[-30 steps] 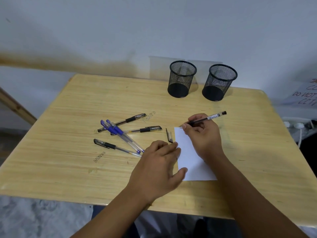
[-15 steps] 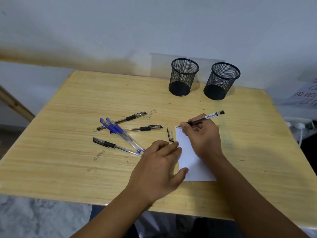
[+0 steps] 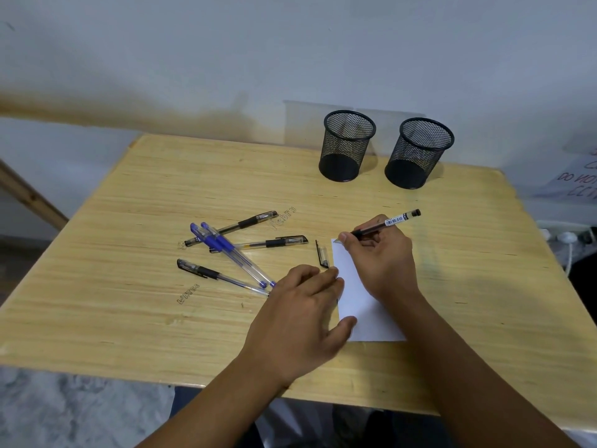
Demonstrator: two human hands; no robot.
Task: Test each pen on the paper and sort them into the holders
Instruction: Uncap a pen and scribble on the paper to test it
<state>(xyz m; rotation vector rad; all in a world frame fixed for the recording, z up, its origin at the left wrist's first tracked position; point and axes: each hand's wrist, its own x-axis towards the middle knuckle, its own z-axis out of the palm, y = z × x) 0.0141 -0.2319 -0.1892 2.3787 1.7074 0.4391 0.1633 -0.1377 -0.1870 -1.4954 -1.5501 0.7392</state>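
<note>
**Testing the black pen at the top corner of the paper**

While my left hand (image 3: 302, 313) lies flat with straight fingers on the left edge of the paper (image 3: 361, 302), pinning it to the surface (image 3: 129, 253), my right hand (image 3: 382, 253) keeps a closed grip on the black pen (image 3: 386, 224), pinched low on the barrel between thumb and fingers. The tip sits at the sheet's far left corner; I cannot tell whether any ink shows there.

The pen should be light, stiff and a little slick along its clear barrel, so I judge the darker section near the tip the best place to hold it. The paper is thin and would slide or crease easily, which is why a flat press suits it better than a pinch.

The pen is slim, with a white barcode label and a dark end cap pointing away from me. Its loose cap (image 3: 322, 253) lies just beside the paper. Five more pens (image 3: 232, 250), black and blue, lie scattered to the left. Two black mesh holders (image 3: 347, 145) stand well apart at the far edge, apparently with nothing in them.
</note>
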